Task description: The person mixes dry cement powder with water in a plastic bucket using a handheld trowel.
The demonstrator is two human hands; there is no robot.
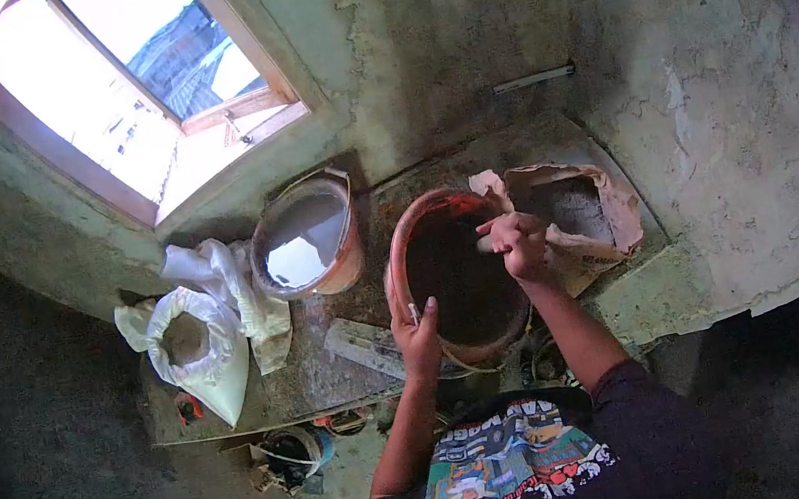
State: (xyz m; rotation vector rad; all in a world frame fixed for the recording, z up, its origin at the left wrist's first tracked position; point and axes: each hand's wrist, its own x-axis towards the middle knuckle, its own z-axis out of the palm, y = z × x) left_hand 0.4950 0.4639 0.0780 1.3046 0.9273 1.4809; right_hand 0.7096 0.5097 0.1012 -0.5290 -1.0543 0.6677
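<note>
An orange-red bucket [399, 250] stands in front of me, dark inside, its contents hard to make out. My left hand [419, 346] grips its near left rim, thumb up, with a small white piece [415, 314] beside the thumb. Over the bucket's right side is my right hand [518, 242], fingers curled in; I cannot tell what it holds. Just right of that hand lies a torn-open paper sack [622, 210] with grey powder [571, 207] inside.
A second bucket [340, 275] of greyish water stands to the left. Beside it are a white sack [219, 369] of grey material and a crumpled white sack [262, 313]. A flat board [364, 345] lies nearer. Below the platform edge sits a small pail [295, 455]. The window [230, 110] is upper left.
</note>
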